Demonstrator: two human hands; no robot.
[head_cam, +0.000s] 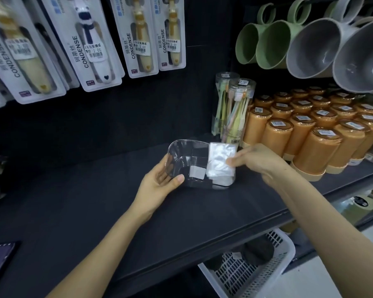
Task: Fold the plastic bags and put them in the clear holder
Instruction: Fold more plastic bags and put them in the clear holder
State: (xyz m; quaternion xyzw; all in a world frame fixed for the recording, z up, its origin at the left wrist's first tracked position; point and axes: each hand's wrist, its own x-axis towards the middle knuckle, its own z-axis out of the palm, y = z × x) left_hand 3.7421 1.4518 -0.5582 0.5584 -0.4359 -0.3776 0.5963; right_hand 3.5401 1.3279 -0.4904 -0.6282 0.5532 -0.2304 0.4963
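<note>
Head view, handling: the plastic bags (221, 161) look feather-light, soft and slippery. The folded wad would likely spring open unless pinched across its folds near the top edge.
Head view, look: milky, glossy, folded into a flat rectangle.
Place: the bags stand in the right end of the clear holder (187, 147), on the shelf (95, 201) midway between its front and back edges. The holder is possibly tipped.
Left grip (159, 181): wrapped round the holder's left wall, thumb on the front.
Right grip (260, 162): pinching the bags' right side.
</note>
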